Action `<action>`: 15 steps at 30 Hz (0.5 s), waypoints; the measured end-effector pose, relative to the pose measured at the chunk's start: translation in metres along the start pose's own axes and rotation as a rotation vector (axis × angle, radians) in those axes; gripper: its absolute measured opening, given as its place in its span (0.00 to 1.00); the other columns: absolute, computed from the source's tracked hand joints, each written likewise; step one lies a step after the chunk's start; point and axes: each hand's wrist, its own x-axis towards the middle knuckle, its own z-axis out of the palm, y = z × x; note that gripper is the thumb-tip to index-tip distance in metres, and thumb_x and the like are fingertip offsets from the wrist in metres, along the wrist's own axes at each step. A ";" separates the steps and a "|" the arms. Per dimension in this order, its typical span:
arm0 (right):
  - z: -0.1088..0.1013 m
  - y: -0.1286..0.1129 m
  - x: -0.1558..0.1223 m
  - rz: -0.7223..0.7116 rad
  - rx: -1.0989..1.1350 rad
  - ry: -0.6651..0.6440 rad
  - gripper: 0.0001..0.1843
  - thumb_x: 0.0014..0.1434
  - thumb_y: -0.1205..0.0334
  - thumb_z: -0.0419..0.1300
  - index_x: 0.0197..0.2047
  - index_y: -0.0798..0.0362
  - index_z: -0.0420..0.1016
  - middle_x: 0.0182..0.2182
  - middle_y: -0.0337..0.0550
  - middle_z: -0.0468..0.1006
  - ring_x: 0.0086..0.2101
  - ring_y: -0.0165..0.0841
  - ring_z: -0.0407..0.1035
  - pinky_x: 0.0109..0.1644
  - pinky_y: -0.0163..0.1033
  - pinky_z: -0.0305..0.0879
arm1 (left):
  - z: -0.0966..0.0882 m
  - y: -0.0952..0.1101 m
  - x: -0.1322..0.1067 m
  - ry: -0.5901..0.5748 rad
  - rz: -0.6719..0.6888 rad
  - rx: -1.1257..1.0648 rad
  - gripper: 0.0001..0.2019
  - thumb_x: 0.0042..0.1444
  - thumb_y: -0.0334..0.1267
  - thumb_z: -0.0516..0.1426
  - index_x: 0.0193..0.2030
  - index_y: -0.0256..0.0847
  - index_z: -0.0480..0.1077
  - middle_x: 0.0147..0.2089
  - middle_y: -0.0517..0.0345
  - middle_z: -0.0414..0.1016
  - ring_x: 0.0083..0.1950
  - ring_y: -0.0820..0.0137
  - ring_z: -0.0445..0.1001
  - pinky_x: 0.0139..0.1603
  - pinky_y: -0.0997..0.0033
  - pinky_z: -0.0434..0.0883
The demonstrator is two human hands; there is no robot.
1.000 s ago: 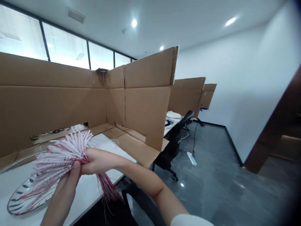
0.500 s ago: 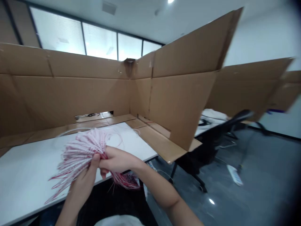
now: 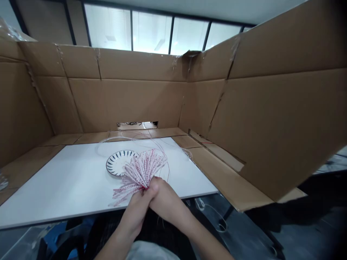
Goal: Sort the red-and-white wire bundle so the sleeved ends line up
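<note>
- Head camera is looking forward and down across a white bench top (image 3: 65, 180) boxed in by cardboard, with both of the person's forearms reaching in from the bottom of the frame.
- Left hand (image 3: 134, 207) is closing tightly around the gathered end of a bundle of red-flecked white strands (image 3: 139, 173), with its fingers curling up over the top.
- Right hand (image 3: 168, 204) is pressing against the left from the other side and wrapping the same gathered end, so both grips are fully shut, with the strands pinched between them.
- Bundle is fanning up and away from the hands, just above the near edge of the bench and roughly midway along it, pointing toward the far edge.
- Long loose strands (image 3: 119, 138) are looping out from the fan toward the far edge and over the cardboard strip (image 3: 217, 169) along the right edge.
- Round white plate with a dark striped rim (image 3: 115, 162) is lying flat just behind the fan, partly hidden by it; whether they are touching is impossible to tell.
- Cardboard back wall (image 3: 135, 101) is standing along the far edge, with a narrow slot (image 3: 137, 125) cut low in it.
- Tall cardboard side wall (image 3: 279, 122) is rising beyond the right edge, leaning in.
- White cord (image 3: 214, 216) is curling on the floor below the near right corner.
</note>
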 end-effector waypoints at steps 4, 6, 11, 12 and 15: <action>0.009 -0.005 -0.007 -0.014 -0.150 -0.017 0.07 0.50 0.75 0.49 0.30 0.59 0.67 0.28 0.50 0.73 0.26 0.33 0.64 0.28 0.34 0.54 | 0.005 -0.008 -0.004 0.092 -0.075 -0.130 0.20 0.48 0.49 0.63 0.41 0.34 0.77 0.47 0.44 0.79 0.57 0.57 0.71 0.60 0.62 0.65; 0.014 -0.004 -0.010 -0.029 -0.087 -0.027 0.06 0.49 0.76 0.50 0.26 0.57 0.63 0.27 0.47 0.71 0.26 0.31 0.64 0.27 0.33 0.54 | 0.002 -0.011 -0.008 0.122 -0.065 -0.117 0.20 0.50 0.49 0.62 0.42 0.35 0.77 0.48 0.46 0.78 0.58 0.59 0.70 0.62 0.65 0.64; 0.029 0.001 -0.017 -0.135 0.042 0.029 0.09 0.49 0.78 0.49 0.27 0.54 0.56 0.28 0.45 0.70 0.31 0.34 0.67 0.34 0.34 0.59 | -0.007 -0.017 -0.016 0.186 0.020 -0.036 0.23 0.49 0.52 0.62 0.43 0.31 0.77 0.47 0.45 0.79 0.56 0.58 0.71 0.63 0.63 0.62; 0.032 0.001 -0.018 -0.146 0.074 0.041 0.09 0.49 0.77 0.49 0.28 0.54 0.56 0.29 0.45 0.70 0.32 0.34 0.67 0.35 0.34 0.60 | -0.009 -0.018 -0.017 0.198 0.035 -0.019 0.24 0.48 0.52 0.62 0.42 0.31 0.77 0.46 0.44 0.79 0.56 0.58 0.72 0.63 0.62 0.62; 0.039 0.002 -0.020 -0.157 0.143 0.064 0.09 0.51 0.77 0.49 0.28 0.53 0.55 0.28 0.44 0.70 0.31 0.35 0.66 0.33 0.34 0.59 | -0.012 -0.022 -0.017 0.241 0.088 -0.003 0.25 0.46 0.53 0.63 0.42 0.31 0.77 0.45 0.44 0.79 0.55 0.56 0.72 0.62 0.61 0.63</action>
